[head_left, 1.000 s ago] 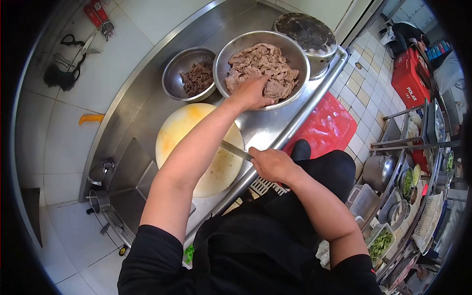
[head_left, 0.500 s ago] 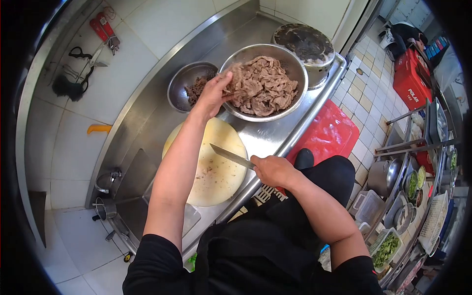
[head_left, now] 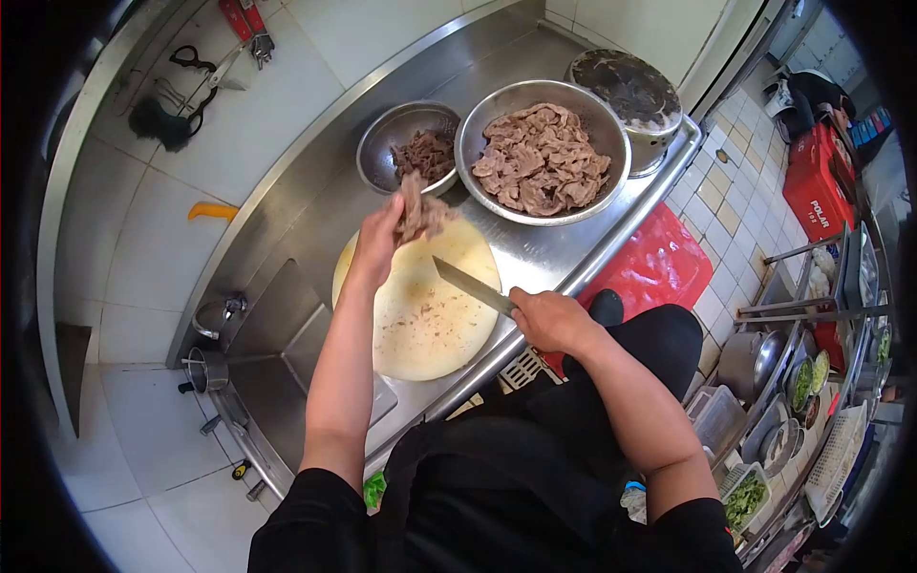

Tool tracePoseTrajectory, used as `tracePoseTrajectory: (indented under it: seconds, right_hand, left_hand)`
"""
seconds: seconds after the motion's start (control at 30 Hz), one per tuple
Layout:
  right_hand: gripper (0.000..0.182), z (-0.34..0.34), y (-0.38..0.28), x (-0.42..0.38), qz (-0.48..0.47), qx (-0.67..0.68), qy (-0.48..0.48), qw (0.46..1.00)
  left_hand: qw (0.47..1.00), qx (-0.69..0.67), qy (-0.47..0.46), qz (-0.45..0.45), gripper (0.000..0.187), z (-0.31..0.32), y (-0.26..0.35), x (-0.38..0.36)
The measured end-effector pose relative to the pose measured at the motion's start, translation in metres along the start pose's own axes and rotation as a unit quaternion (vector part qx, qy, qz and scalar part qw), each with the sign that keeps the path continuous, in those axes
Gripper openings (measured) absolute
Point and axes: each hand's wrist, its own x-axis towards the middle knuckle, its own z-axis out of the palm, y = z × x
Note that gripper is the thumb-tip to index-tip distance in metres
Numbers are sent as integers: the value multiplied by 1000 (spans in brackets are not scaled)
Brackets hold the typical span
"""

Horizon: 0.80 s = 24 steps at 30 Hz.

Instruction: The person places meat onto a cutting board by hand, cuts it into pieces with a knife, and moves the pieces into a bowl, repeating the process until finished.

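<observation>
My left hand (head_left: 375,241) grips a clump of cooked sliced meat (head_left: 418,212) above the far edge of a round, pale yellow cutting board (head_left: 420,339). Small brown scraps lie on the board. In my right hand (head_left: 546,319) is a knife (head_left: 470,285), its blade pointing left over the board's right side. Behind the board stands a large metal bowl (head_left: 616,196) heaped with brown meat slices. To its left, a smaller metal bowl (head_left: 371,164) contains darker cut pieces.
A lidded pot (head_left: 653,143) stands at the counter's far right end. The sink basin (head_left: 272,325) and a faucet (head_left: 222,313) are on the left. A red stool (head_left: 659,258) sits beyond the counter rail. Shelves with vegetable containers (head_left: 747,498) stand at right.
My left hand has come back from the large bowl with a clump of meat and is now over the board. The knife stays in my right hand. The view has shifted slightly.
</observation>
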Motion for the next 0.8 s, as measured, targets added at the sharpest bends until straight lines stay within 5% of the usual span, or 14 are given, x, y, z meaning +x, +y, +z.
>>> tracePoseTrajectory:
  seconds: [0.07,0.27,0.33,0.37,0.43,0.5,0.57,0.73,0.8]
  right_hand:
    - [28,-6,-6,-3,3,-6,-11,1000]
    - [29,-4,-8,-1,7,-20,-7,1000]
    - [30,-2,-9,2,7,-23,-7,1000]
    - [30,-1,-10,3,8,-28,-4,1000]
    - [30,2,-11,4,3,-30,-1,1000]
    - [30,5,-12,4,-3,-33,3,999]
    - [29,8,-13,5,-6,-35,17,999]
    - [29,10,-14,8,-7,-44,13,999]
    - [29,10,-13,8,-9,-44,18,999]
  left_hand:
    - [992,115,33,-33,60,-25,-23,-34]
    - [969,91,123,-195,65,-47,-86,-118]
    - [900,295,84,-311,63,-48,-88,-130]
    - [899,294,84,-312,63,-48,-89,-134]
    - [799,545,116,-224,63,-40,-77,-143]
    - [791,560,120,-215,54,-39,-69,-146]
    - [834,513,202,-26,50,-44,-78,-142]
    - [808,577,86,-82,51,-48,-67,-135]
    - [874,456,91,-143,40,-72,-83,-126]
